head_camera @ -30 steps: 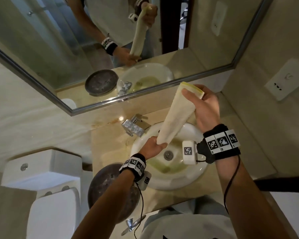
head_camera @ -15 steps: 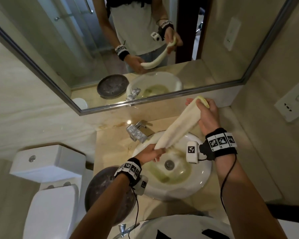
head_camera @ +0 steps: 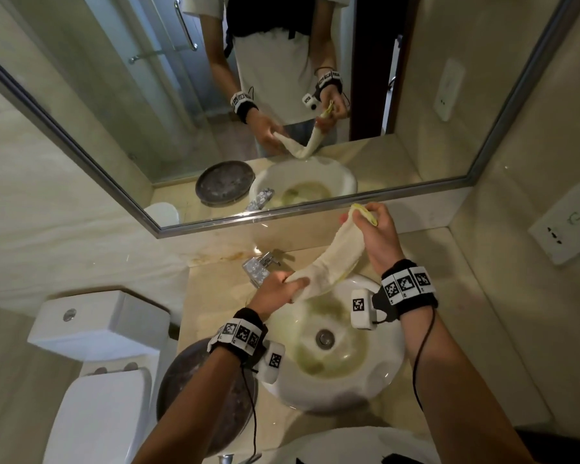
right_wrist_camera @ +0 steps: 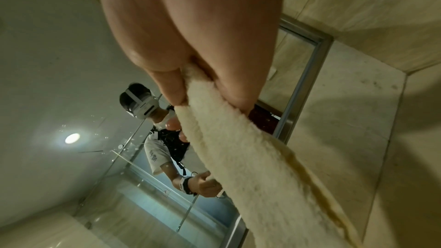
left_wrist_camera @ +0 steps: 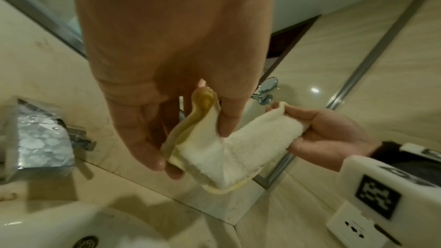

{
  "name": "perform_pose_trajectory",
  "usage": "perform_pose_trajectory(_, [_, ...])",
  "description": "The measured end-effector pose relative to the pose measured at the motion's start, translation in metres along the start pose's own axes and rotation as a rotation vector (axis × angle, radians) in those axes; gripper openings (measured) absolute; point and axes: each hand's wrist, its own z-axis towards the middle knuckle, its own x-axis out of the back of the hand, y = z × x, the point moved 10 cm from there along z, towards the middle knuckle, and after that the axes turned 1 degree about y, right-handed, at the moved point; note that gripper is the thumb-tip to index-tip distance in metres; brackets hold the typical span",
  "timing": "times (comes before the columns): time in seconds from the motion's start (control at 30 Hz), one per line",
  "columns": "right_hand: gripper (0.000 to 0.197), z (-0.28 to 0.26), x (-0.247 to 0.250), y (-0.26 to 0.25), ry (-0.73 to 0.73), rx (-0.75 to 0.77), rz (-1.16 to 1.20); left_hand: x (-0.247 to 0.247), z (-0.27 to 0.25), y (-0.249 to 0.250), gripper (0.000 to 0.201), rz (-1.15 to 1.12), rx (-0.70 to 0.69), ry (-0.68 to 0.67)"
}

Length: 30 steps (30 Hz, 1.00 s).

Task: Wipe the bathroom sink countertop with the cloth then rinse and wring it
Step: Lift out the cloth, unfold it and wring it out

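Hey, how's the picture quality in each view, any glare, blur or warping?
Head view: sharp, wide-angle bend in the mirror frame, glare spot above the tap. Left wrist: tap and sink blurred, cloth clear. Right wrist: ceiling light flares, right hand looms close and soft.

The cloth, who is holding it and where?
The cloth is held at both ends: left hand grips the lower end, right hand the upper.
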Motion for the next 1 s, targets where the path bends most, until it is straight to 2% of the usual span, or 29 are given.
perform_pose_trajectory(0.1, [0.018,0.004,-0.001,-0.009,-0.044,0.048,0.022,-0.015,-0.005,-0.006,0.024,-0.024,0.003,-0.164])
perform_pose_trajectory(0.2, [0.022,0.009,0.0,-0.007,-0.073,0.043,0.022,-0.023,-0.005,-0.021,0.025,-0.05,0.022,-0.238])
perform_pose_trajectory(0.3, [0.017,0.009,-0.002,-0.006,-0.076,0.004,0.07,-0.019,-0.002,-0.04,0.025,-0.144,0.104,-0.186])
perform_pose_trajectory(0.43, [0.014,0.008,0.008,0.003,0.02,-0.05,0.092,-0.005,0.0,-0.062,0.024,-0.304,0.212,-0.085])
perform_pose_trajectory(0.53, [0.016,0.009,0.014,0.012,0.043,-0.005,-0.072,0.001,-0.002,-0.062,0.029,-0.234,0.2,-0.072])
perform_pose_trajectory(0.63, [0.022,0.004,-0.002,0.014,-0.058,0.11,-0.382,0.004,-0.008,-0.045,0.027,-0.126,0.129,-0.074])
perform_pose_trajectory(0.7, [0.025,-0.004,-0.023,0.02,-0.165,0.132,-0.469,0.002,-0.015,-0.021,0.023,-0.064,0.054,-0.074])
perform_pose_trajectory(0.8, [0.027,-0.021,-0.056,0.036,-0.341,0.118,-0.553,0.005,-0.021,0.021,0.032,0.035,-0.03,0.006])
perform_pose_trajectory(0.87, [0.028,-0.031,-0.072,0.039,-0.416,0.146,-0.589,0.005,-0.024,0.047,0.032,0.006,-0.084,0.021])
perform_pose_trajectory(1.0, [0.031,-0.039,-0.086,0.038,-0.433,0.14,-0.497,0.01,-0.027,0.075,0.02,-0.137,-0.133,0.013])
